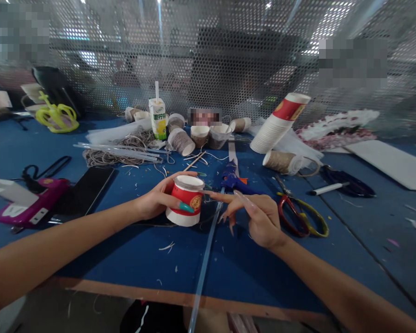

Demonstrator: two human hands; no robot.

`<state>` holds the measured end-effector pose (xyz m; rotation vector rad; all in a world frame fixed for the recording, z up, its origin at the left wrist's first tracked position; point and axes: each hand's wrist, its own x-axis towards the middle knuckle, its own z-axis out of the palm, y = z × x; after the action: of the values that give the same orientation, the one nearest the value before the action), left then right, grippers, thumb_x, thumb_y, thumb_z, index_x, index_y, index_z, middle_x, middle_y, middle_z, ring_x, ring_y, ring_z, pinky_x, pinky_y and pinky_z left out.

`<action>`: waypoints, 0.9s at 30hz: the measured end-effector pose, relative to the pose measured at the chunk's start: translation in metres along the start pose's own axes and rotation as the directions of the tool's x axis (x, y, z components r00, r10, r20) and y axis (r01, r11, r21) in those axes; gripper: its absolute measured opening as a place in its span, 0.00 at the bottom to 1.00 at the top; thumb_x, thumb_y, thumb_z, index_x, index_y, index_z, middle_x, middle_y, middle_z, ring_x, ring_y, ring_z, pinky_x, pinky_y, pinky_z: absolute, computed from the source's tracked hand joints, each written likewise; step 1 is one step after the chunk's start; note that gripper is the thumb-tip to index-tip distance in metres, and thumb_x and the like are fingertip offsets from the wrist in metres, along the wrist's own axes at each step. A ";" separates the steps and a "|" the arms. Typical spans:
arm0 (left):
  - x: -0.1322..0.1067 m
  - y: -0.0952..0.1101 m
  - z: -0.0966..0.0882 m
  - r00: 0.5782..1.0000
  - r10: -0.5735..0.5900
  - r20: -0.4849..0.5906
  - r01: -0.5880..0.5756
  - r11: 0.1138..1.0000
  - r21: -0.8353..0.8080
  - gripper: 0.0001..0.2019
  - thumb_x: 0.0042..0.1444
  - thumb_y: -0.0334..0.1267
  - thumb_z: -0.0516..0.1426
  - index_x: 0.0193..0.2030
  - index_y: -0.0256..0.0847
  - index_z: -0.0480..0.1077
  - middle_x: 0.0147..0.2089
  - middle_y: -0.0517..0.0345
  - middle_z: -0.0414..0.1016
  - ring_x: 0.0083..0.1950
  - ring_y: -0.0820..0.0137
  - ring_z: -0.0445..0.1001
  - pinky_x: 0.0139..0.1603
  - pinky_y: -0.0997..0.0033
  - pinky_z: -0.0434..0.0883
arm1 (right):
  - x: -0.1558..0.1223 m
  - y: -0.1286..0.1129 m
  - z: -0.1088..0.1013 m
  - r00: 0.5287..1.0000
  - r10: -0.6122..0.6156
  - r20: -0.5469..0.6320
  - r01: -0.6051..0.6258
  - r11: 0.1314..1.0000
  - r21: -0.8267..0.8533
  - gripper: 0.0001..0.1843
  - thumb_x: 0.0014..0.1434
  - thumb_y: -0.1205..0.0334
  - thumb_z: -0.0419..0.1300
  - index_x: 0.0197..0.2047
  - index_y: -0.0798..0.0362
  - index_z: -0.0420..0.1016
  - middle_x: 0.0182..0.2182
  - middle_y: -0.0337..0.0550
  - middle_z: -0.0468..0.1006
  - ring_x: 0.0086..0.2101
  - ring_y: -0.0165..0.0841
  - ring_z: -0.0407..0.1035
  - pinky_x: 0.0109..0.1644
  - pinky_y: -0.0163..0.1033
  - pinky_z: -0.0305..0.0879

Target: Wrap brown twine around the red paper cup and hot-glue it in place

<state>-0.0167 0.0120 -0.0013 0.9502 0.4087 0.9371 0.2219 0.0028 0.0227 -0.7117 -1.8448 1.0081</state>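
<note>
Far left of the fingers, a pink case [38, 203] and a dark phone [86, 187] lie on the blue bench [125, 249]. The left hand [156, 201] has its fingers [176, 202] wrapped round an upturned red paper cup [191, 195]. Its round gold emblem is too small to read. Beyond them a drink carton [158, 118] bears green writing I cannot make out. The right hand [260, 217] is spread open, forefinger tip at the cup's top edge. Scissors [300, 215] lie just right.

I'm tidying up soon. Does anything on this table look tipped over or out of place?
The stack of paper cups lies tipped over, and a string-wrapped cup beside it lies on its side. The red cup in the left hand stands upside down. A clear stick overhangs the front edge of the table.
</note>
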 end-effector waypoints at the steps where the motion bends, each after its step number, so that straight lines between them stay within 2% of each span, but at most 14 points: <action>1: 0.000 0.001 0.001 1.000 -0.003 -0.003 0.003 1.000 -0.018 0.33 0.34 0.22 0.63 0.51 0.44 0.71 0.47 0.55 0.79 0.47 0.61 0.76 0.49 0.61 0.69 | 0.000 0.000 0.000 1.000 0.007 -0.002 -0.007 1.000 0.010 0.26 0.63 0.46 0.51 0.21 0.49 0.77 0.26 0.44 0.81 0.15 0.30 0.67 0.19 0.38 0.63; 4: 0.000 0.002 0.002 1.000 -0.012 -0.016 0.011 0.998 -0.056 0.32 0.32 0.21 0.62 0.50 0.43 0.72 0.46 0.56 0.80 0.45 0.63 0.77 0.47 0.64 0.70 | 0.001 -0.002 0.001 0.999 0.029 -0.023 -0.028 0.999 0.038 0.26 0.63 0.46 0.52 0.21 0.51 0.77 0.32 0.46 0.83 0.14 0.28 0.66 0.16 0.37 0.62; 9: 0.001 0.001 0.001 1.000 -0.013 -0.014 0.012 0.999 -0.047 0.32 0.33 0.22 0.60 0.50 0.43 0.71 0.46 0.54 0.80 0.46 0.62 0.77 0.47 0.62 0.70 | 0.002 -0.003 0.002 0.995 0.050 -0.081 -0.045 0.997 0.061 0.27 0.62 0.46 0.53 0.20 0.52 0.76 0.27 0.47 0.83 0.13 0.28 0.65 0.13 0.35 0.59; 14: 0.001 0.000 0.000 1.000 -0.017 -0.014 0.017 1.000 -0.010 0.32 0.34 0.25 0.60 0.52 0.43 0.70 0.46 0.54 0.79 0.48 0.60 0.76 0.51 0.58 0.68 | 0.003 -0.003 0.001 0.987 0.039 -0.158 -0.031 0.998 0.051 0.27 0.62 0.47 0.53 0.18 0.53 0.73 0.30 0.49 0.83 0.13 0.26 0.63 0.14 0.35 0.60; 16: 0.000 0.001 0.002 0.999 -0.028 -0.037 0.028 1.000 -0.010 0.32 0.34 0.25 0.60 0.52 0.43 0.69 0.46 0.53 0.79 0.47 0.60 0.76 0.51 0.59 0.68 | 0.002 -0.004 0.001 0.993 0.010 -0.118 -0.001 0.997 0.073 0.26 0.62 0.47 0.53 0.19 0.54 0.73 0.33 0.49 0.84 0.14 0.25 0.63 0.14 0.34 0.60; 21: 0.000 0.003 0.006 0.996 -0.049 -0.076 0.049 0.999 -0.006 0.33 0.32 0.22 0.62 0.50 0.42 0.70 0.46 0.54 0.79 0.45 0.61 0.76 0.48 0.62 0.68 | -0.003 -0.006 0.004 0.994 -0.079 0.075 0.068 0.989 0.134 0.22 0.65 0.52 0.50 0.27 0.53 0.76 0.44 0.49 0.82 0.17 0.25 0.67 0.16 0.34 0.63; 23: 0.000 0.003 0.006 0.996 -0.051 -0.066 0.051 0.999 -0.007 0.33 0.32 0.22 0.62 0.50 0.43 0.71 0.45 0.55 0.79 0.45 0.62 0.76 0.48 0.62 0.68 | -0.003 -0.006 0.005 0.989 -0.103 0.110 0.089 0.988 0.124 0.22 0.65 0.53 0.49 0.27 0.54 0.75 0.43 0.49 0.82 0.17 0.25 0.67 0.17 0.33 0.64; 27: 0.000 0.002 0.003 0.997 -0.052 -0.055 0.053 0.998 0.015 0.33 0.32 0.24 0.63 0.51 0.45 0.70 0.46 0.58 0.78 0.44 0.64 0.76 0.47 0.63 0.68 | -0.002 -0.005 0.004 0.988 -0.103 0.118 0.093 0.991 0.093 0.22 0.66 0.53 0.49 0.26 0.53 0.76 0.35 0.46 0.83 0.16 0.26 0.68 0.17 0.33 0.65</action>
<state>-0.0151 0.0108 0.0020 0.9259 0.4858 0.9142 0.2185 -0.0025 0.0248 -0.5114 -1.9084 1.0814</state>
